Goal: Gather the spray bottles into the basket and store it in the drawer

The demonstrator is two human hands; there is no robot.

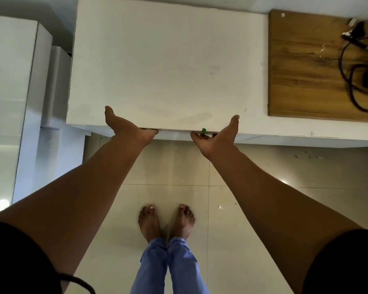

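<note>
No spray bottle and no basket are in view. A white cabinet top (168,60) fills the upper middle. My left hand (128,128) and my right hand (217,136) both hold its front edge, thumbs lying on top and fingers curled underneath, out of sight. A thin pale strip of the drawer front (174,136) shows just below the edge between my hands, and no drawer interior is visible. A small green piece (204,130) pokes up at the edge beside my right hand.
A wooden board (306,71) lies on the right of the top with black cables (353,81) on it. White units (9,81) stand to the left. My bare feet (166,221) are on a glossy tiled floor (253,198) close to the cabinet.
</note>
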